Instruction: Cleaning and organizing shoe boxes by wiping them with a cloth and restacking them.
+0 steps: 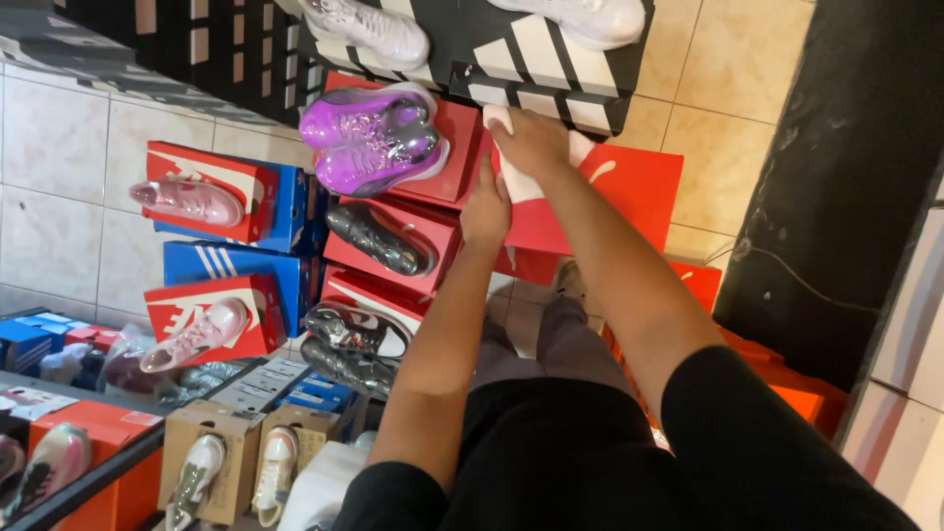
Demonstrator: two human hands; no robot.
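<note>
Glossy purple sneakers on a matt red cardboard box.

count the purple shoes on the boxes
2: the purple shoes sit as a pair on a red box, just left of the hands. More may be hidden.

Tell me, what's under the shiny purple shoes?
The purple shoes sit on a red shoebox. More red boxes are stacked below. What is inside the box is hidden.

The right hand rests on the flat red cardboard shoe box; the left hand touches its left edge. Left of them, the glossy purple wrapped sneaker sits atop another box, probably stacked.
</note>
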